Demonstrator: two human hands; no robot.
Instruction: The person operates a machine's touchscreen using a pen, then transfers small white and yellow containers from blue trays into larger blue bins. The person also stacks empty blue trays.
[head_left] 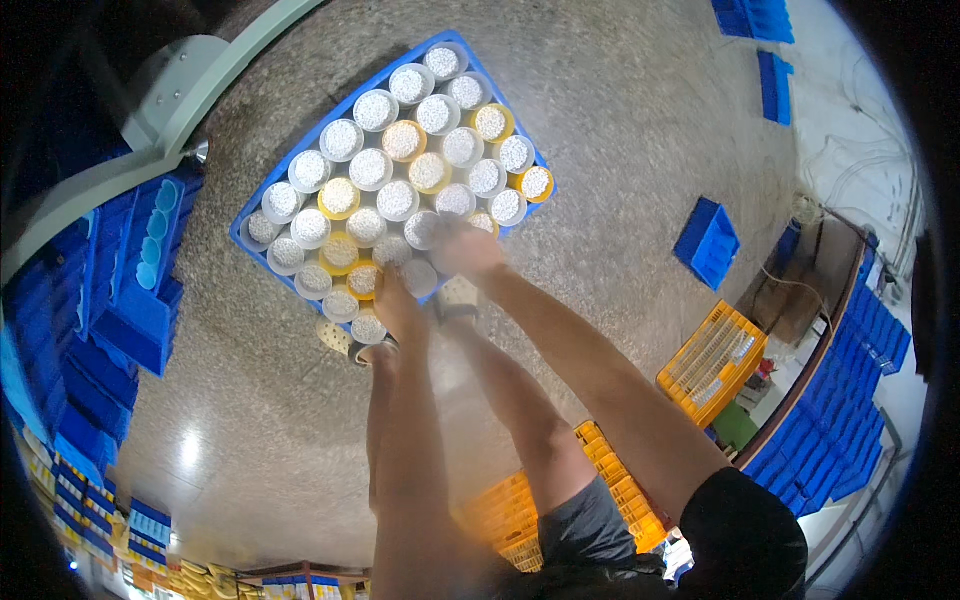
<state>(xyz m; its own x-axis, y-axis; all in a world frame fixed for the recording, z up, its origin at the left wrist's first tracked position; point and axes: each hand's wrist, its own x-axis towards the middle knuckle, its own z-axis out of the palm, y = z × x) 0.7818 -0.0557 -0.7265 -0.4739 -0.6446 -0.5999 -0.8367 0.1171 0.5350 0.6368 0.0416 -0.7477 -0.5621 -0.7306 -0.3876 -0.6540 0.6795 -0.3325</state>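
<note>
A blue crate [455,38] lies on the floor in front of me, packed with rows of round cups. Most are clear cups [371,170] filled with small white pellets; several are yellow cups [339,198] with the same filling. My left hand [398,303] is at the crate's near side, beside a yellow cup [364,281]; its fingertips are hard to make out. Just to its right, my right hand [472,252] reaches over the near right cups and is smeared by motion. Between the hands stands a paler clear cup [418,278] whose contents are blurred.
My feet in light clogs [458,295] stand against the crate's near edge. Orange crates [713,362] stand at right and behind my legs. A small blue bin [708,243] lies on the floor at right. Blue bins [135,325] are stacked at left, below a curved metal frame [225,80].
</note>
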